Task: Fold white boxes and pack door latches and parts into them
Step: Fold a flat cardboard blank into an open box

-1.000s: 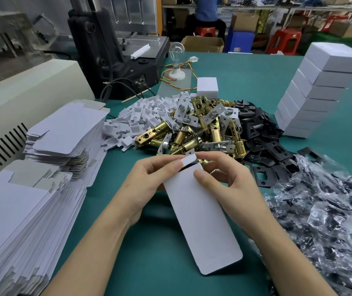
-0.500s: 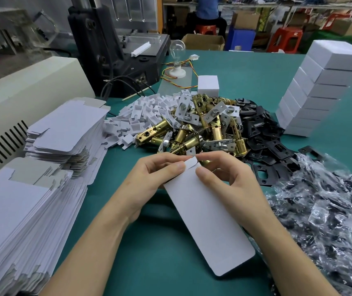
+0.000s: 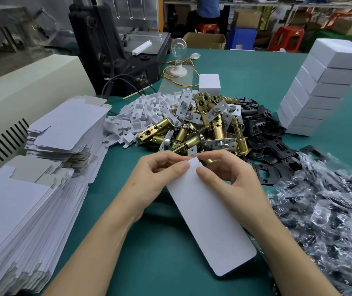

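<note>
A flat white box blank (image 3: 209,218) lies tilted above the green table (image 3: 245,69), its long flap pointing toward me. My left hand (image 3: 156,178) pinches its far end from the left, and my right hand (image 3: 228,174) pinches the same end from the right. Just beyond my fingers is a heap of brass door latches (image 3: 200,129). Small white card inserts (image 3: 141,114) are piled to its left and black strike plates (image 3: 267,144) to its right. Clear bags of dark parts (image 3: 328,210) fill the near right.
Stacks of flat white box blanks (image 3: 32,182) cover the left side. A leaning stack of folded white boxes (image 3: 320,88) stands at the far right, one folded box (image 3: 209,83) behind the latches. A beige machine (image 3: 28,86), a black machine (image 3: 117,45) and a bulb (image 3: 178,58) stand behind.
The box blank has swung slightly, its near flap shifting right and lower. Both hands have kept their grip on the far end.
</note>
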The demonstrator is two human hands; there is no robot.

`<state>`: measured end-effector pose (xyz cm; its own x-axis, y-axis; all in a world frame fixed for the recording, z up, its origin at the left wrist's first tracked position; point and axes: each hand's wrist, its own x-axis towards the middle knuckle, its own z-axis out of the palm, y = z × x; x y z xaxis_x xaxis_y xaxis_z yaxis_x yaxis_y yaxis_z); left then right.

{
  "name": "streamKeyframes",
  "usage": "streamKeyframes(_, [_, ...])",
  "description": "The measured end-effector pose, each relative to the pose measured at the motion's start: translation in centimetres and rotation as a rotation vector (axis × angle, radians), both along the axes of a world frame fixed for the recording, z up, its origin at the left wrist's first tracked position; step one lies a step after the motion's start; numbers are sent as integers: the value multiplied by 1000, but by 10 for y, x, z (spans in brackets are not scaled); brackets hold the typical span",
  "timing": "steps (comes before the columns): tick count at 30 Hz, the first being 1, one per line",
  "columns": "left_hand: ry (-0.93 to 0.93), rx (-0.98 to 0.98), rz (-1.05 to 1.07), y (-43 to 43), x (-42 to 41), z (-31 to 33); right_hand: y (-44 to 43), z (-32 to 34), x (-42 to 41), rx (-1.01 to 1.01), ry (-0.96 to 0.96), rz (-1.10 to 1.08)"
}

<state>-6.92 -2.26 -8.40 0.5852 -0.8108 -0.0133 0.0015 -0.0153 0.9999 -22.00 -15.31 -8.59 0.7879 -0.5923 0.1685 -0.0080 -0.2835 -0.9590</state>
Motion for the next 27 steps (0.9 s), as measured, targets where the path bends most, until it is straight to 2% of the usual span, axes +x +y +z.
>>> streamKeyframes(11, [-146,32,-119,-2,-7,-2,-5,-2,-1,63,1,-87])
streamKeyframes(15, [-37,31,11,-4,-6,-3,-7,-1,-1,92,8,-151])
streamKeyframes(20, [85,57,18,-3,-3,-1,-9,3,-2,201,31,-88])
streamKeyframes(23, [217,115,88,-1,3,1,-12,3,-2,-5,43,-65])
streamKeyframes(25, [281,123,158,0,7,0,-11,8,-4,-257,22,45])
streamKeyframes(27, [292,130,187,0,10,-2,-7,7,-4,-363,-61,170])
